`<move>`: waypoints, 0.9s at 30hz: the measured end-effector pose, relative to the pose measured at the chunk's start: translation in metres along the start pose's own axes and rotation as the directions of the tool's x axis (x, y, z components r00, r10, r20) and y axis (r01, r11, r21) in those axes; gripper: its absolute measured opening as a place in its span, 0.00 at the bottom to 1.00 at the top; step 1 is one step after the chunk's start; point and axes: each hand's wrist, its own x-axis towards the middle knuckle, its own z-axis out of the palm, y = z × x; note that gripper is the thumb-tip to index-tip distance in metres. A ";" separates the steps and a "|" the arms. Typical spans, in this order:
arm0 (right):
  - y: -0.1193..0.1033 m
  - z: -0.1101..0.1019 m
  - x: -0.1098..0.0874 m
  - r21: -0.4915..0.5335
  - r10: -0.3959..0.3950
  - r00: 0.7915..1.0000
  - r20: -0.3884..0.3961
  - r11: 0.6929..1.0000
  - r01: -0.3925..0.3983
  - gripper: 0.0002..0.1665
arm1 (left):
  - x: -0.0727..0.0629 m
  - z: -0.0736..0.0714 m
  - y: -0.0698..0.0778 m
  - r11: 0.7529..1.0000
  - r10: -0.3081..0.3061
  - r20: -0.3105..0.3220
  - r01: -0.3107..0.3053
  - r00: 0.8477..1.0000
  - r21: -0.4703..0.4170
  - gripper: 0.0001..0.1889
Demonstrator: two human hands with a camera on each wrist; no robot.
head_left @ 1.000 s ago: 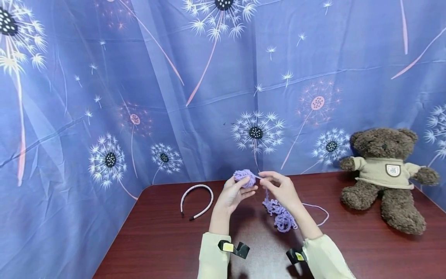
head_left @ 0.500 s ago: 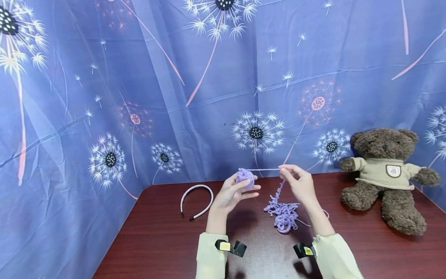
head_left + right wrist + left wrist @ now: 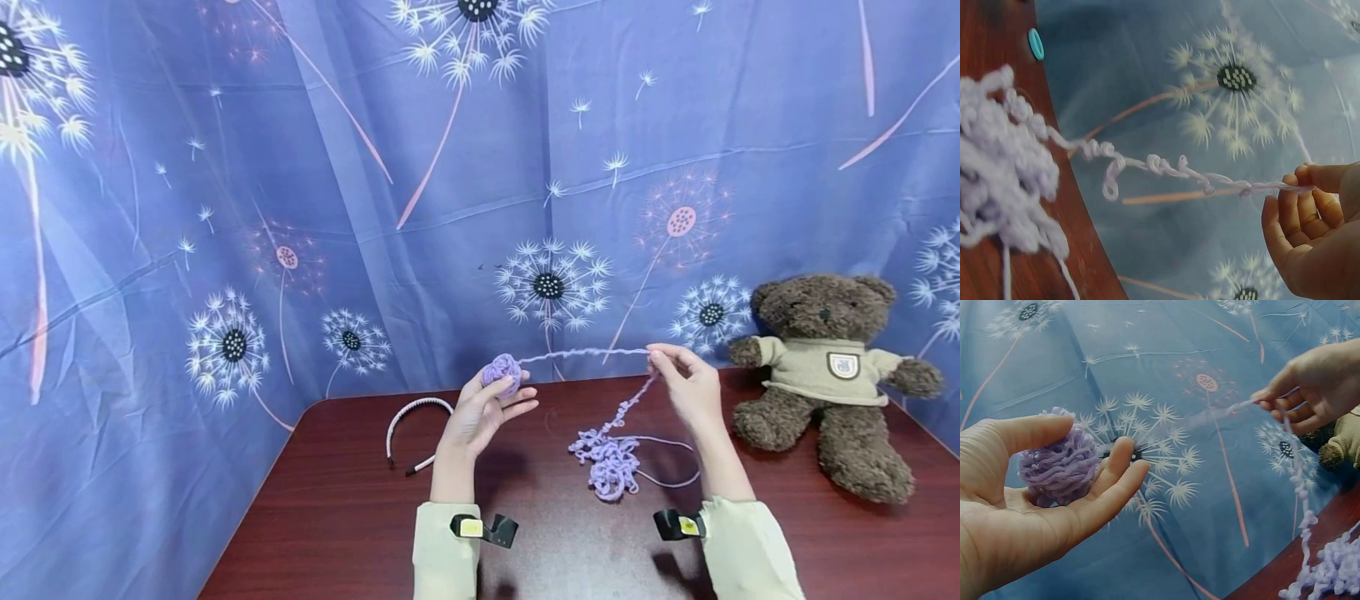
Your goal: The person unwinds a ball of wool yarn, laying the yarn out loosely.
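Hands [image 3: 472,415] [image 3: 693,388], raised well apart, hold purple yarn [image 3: 585,352] between them.

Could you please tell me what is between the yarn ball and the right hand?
A strand of lilac yarn spans the gap, running nearly straight from the yarn ball to the right hand. The head view shows this most clearly.

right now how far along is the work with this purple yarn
Apparently done: a compact yarn ball, held in the left hand. In hand: a strand running from the ball to the right hand, which pinches it. Remaining, probably: winding up the loose yarn heap lying on the table.
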 end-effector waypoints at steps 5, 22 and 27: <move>0.004 -0.016 0.006 0.193 0.073 0.993 -0.089 0.980 -0.055 0.15 | -0.002 -0.004 0.004 1.000 -0.003 -0.036 0.003 0.999 0.009 0.14; 0.022 -0.059 0.015 0.408 0.165 0.978 -0.129 0.908 -0.099 0.13 | -0.002 -0.005 0.003 0.997 -0.059 -0.064 0.062 0.996 0.046 0.19; 0.033 -0.054 0.014 0.371 0.144 0.989 -0.015 0.920 -0.129 0.15 | 0.001 0.005 -0.005 0.997 -0.066 -0.017 0.067 0.998 0.044 0.19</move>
